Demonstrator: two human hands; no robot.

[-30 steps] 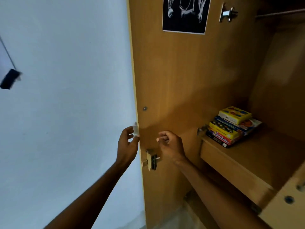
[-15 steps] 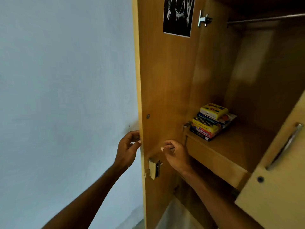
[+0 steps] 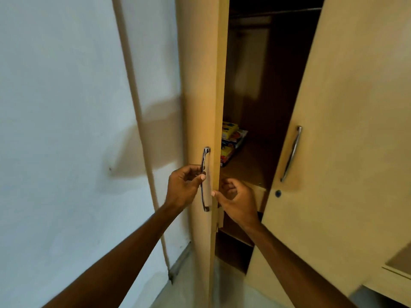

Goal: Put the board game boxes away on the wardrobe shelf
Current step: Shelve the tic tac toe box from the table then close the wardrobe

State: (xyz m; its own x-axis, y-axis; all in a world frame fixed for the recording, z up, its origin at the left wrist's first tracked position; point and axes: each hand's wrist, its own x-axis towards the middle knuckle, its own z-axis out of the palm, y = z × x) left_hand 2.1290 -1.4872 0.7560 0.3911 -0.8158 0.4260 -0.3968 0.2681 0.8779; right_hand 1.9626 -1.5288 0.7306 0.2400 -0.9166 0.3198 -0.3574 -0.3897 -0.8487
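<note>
A stack of colourful board game boxes (image 3: 232,141) lies on the wardrobe shelf (image 3: 249,167), seen through the gap between the two doors and partly hidden by the left door (image 3: 201,96). My left hand (image 3: 185,185) is curled around the lower half of that door's metal handle (image 3: 204,178). My right hand (image 3: 235,200) is on the door's inner edge just below the shelf front, its fingers bent around the edge.
The right wardrobe door (image 3: 347,130) with its own metal handle (image 3: 291,153) stands partly open on the right. A pale wall (image 3: 66,130) with a vertical conduit (image 3: 138,107) fills the left. A hanging rail (image 3: 273,12) crosses the dark interior above.
The left door has swung a long way toward shut, so its outer face and handle now show. My left hand has moved from the door's edge to the handle. The boxes have not moved.
</note>
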